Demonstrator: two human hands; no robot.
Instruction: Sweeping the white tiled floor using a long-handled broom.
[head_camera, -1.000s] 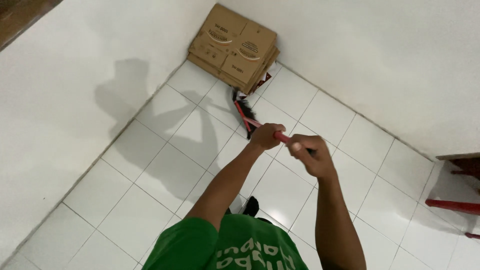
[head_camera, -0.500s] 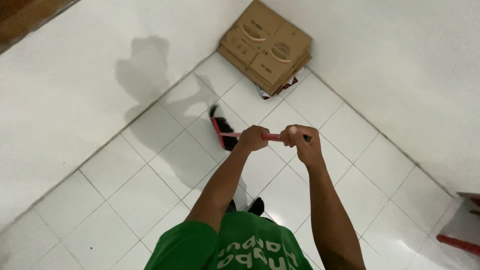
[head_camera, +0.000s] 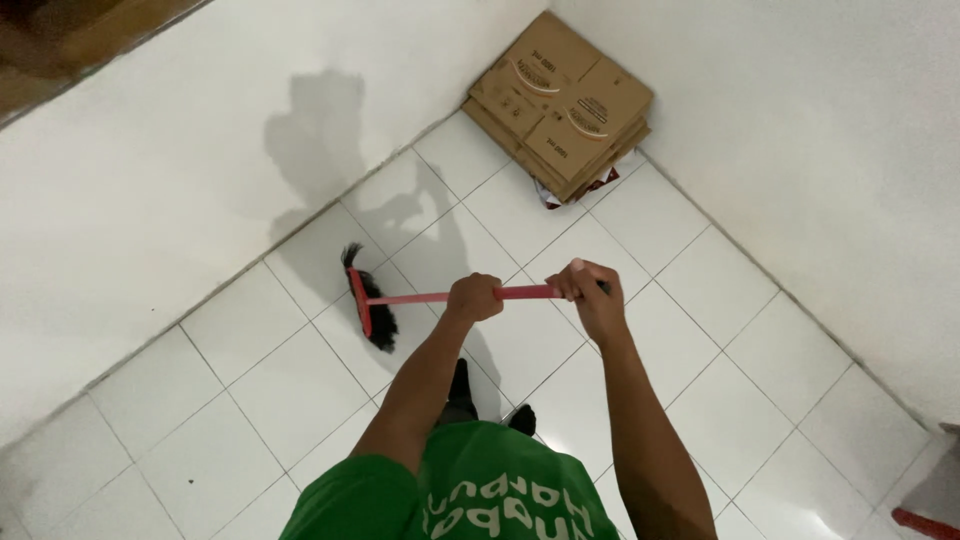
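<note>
Both my hands grip a broom with a red handle (head_camera: 420, 297) and a black-bristled head (head_camera: 370, 300). My left hand (head_camera: 474, 297) holds the handle near its middle. Higher up, close to the handle's end, my right hand (head_camera: 590, 292) closes around it. The broom head rests on the white floor tiles (head_camera: 270, 390) to my left, near the base of the left wall. My green shirt fills the bottom of the view.
A stack of flattened brown cardboard boxes (head_camera: 560, 105) lies in the corner where two white walls meet. A red object (head_camera: 925, 522) shows at the bottom right edge. My dark feet (head_camera: 460, 385) stand on the tiles below my arms.
The broom head has swept from beside the cardboard stack leftward across the tiles toward the left wall. Both hands kept their grip, and the view shifted left.
</note>
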